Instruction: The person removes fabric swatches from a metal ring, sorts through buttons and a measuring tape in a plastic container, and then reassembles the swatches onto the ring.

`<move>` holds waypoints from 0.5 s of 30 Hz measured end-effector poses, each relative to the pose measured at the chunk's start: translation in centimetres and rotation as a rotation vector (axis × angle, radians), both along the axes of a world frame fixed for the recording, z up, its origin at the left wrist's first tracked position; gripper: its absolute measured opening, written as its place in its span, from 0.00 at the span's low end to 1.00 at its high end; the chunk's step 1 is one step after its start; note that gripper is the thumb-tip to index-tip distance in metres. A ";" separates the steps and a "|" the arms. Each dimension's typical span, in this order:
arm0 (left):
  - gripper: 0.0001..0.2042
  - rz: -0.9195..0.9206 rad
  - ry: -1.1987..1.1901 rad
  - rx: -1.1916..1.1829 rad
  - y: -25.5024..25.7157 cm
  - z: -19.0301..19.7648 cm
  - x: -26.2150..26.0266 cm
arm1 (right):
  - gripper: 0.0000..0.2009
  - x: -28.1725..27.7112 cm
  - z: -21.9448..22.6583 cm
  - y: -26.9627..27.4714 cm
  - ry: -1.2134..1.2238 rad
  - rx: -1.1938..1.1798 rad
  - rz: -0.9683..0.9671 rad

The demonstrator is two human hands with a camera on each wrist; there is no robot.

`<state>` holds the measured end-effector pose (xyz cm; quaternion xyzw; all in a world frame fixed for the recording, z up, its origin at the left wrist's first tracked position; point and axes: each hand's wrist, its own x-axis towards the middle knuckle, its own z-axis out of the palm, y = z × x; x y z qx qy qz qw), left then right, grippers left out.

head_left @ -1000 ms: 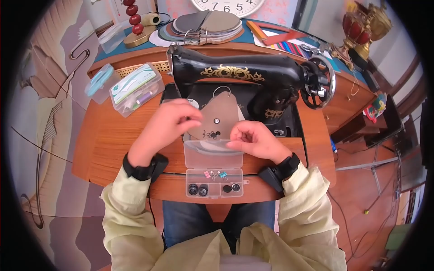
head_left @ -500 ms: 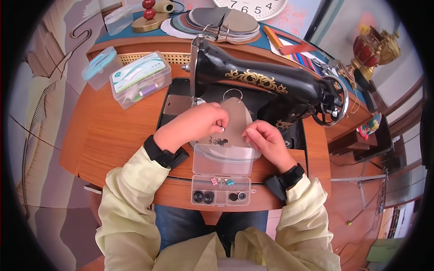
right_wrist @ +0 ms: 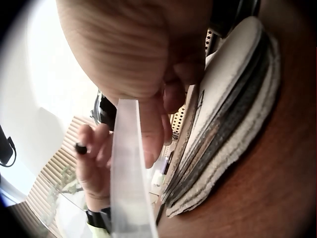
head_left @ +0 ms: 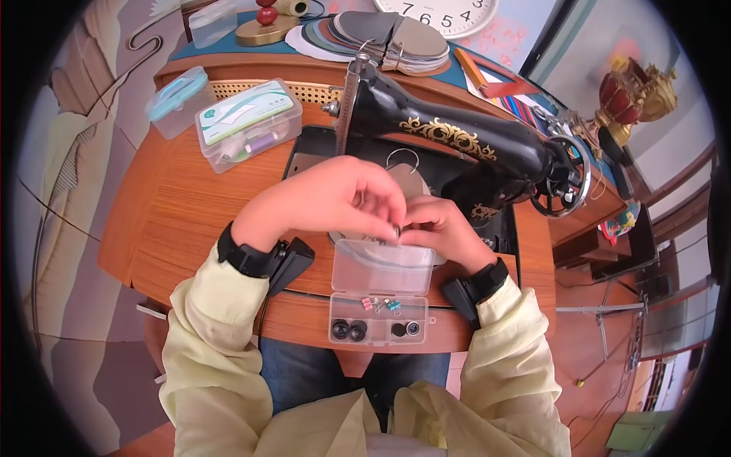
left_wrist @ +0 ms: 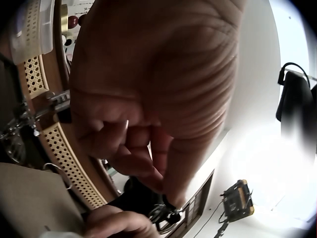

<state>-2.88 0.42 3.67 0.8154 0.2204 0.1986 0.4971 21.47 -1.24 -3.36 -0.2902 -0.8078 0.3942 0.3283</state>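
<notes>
My left hand [head_left: 327, 199] pinches a small black piece [right_wrist: 80, 148] between thumb and fingertip, above the ringed swatch stack [head_left: 412, 183]. Close beside those fingertips, my right hand [head_left: 451, 232] has its thumb and forefinger extended and the other fingers loosely bent; nothing is seen in it. Layered edges of the swatches [right_wrist: 233, 104] show in the right wrist view. Below the hands a clear box stands open, its raised lid [head_left: 373, 274] against the stack. Its compartments contain black round pieces [head_left: 339, 329], a silver-rimmed piece [head_left: 413, 328], and pink and teal clips [head_left: 392, 305].
Behind the hands stands a black sewing machine [head_left: 457, 129] with a handwheel [head_left: 567, 177]. Two clear cases, one with a labelled lid [head_left: 244, 110], sit at the back left. More swatches [head_left: 411, 42], a clock [head_left: 442, 14] and a red set square [head_left: 506, 87] are farther back.
My left hand has moved right and slightly down, bringing its fingertips close to my right hand's. The silver fastener on the top swatch is no longer visible. The head view has shifted.
</notes>
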 end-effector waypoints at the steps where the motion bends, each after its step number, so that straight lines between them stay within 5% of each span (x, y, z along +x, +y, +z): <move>1: 0.07 -0.067 -0.010 0.026 -0.3 0.1 0.0 | 0.11 -0.2 0.3 0.3 -0.027 0.005 0.036; 7: 0.06 -0.344 0.249 0.028 -2.4 -0.1 0.9 | 0.10 -0.8 0.4 1.1 -0.150 -0.032 0.078; 15: 0.04 -0.362 0.372 0.189 -4.9 -2.1 2.4 | 0.08 -1.0 0.8 0.7 -0.189 -0.051 0.056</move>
